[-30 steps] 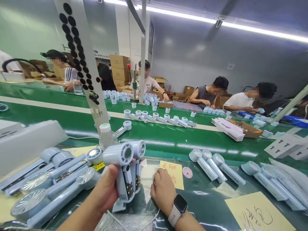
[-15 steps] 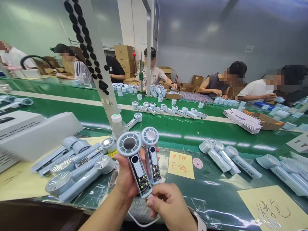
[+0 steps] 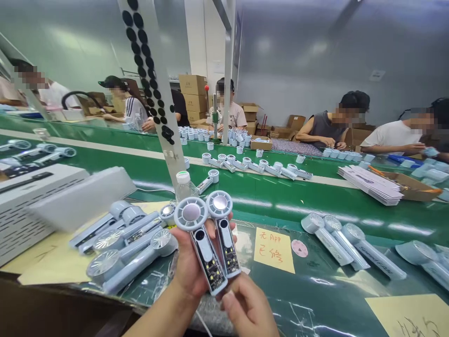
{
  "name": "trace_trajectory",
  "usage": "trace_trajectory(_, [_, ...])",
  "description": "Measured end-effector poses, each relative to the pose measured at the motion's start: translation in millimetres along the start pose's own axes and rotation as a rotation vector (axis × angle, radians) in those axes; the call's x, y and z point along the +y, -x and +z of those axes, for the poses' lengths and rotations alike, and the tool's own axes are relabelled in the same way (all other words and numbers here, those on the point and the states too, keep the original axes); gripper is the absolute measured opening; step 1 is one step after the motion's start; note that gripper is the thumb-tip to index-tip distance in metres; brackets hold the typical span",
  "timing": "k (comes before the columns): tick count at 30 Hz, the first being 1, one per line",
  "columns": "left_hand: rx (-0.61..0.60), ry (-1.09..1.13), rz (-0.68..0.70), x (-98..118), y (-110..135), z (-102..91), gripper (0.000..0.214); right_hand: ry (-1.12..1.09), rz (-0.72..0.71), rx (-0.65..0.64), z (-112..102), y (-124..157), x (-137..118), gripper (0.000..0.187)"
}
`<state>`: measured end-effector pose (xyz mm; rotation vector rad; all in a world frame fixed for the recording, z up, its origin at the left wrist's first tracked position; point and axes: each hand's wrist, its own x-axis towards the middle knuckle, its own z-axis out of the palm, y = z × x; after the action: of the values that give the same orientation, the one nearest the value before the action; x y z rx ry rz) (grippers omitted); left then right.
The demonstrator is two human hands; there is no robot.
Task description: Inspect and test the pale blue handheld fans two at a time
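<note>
Two light blue handheld fans are in my left hand (image 3: 191, 267), its fingers wrapped behind their handles. The nearer fan (image 3: 205, 248) leans in front of the second fan (image 3: 227, 243). Both have round ringed heads with a silvery disc, and circuit boards show along their handles. At the bottom ends of the handles, my right hand (image 3: 247, 304) is closed in a pinch around the end of a white cable (image 3: 203, 323). Its plug is hidden by the fingers now. More fans (image 3: 140, 255) lie in a pile left of my left hand.
Assembled fans (image 3: 343, 238) lie on the right beside yellow notes (image 3: 273, 248). A clear bottle (image 3: 184, 185) stands behind my hands, near a slanted post (image 3: 157, 93). White boxes (image 3: 42, 201) are on the left. Fan parts line the green conveyor (image 3: 259, 201); several people work across it.
The view has shifted left, so the scene sits further right. The nearer fan's disc has gone from dark to light. Both hands stay at the fans; the white bit at my right fingertips is now covered.
</note>
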<state>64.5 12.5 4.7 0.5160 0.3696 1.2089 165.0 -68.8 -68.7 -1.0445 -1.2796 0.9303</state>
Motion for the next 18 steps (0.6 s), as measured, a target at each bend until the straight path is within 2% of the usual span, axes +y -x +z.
trace_trajectory(3, [-0.055, -0.024, 0.005, 0, 2, -1.2, 0.061, -0.071, 0.187, -0.012, -4, 2, 1, 0.052])
trace_trajectory(10, [-0.181, -0.102, 0.049, -3, 8, -8.8, 0.062, -0.3, 0.48, -0.027, -5, 3, -7, 0.059])
trace_trajectory(13, [-0.212, -0.133, 0.061, -3, 9, -10.9, 0.063, -0.342, 0.514, -0.029, -2, 3, -11, 0.059])
trace_trajectory(18, [-0.182, -0.119, 0.069, -3, 11, -10.5, 0.062, -0.349, 0.462, 0.001, 1, 4, -13, 0.06])
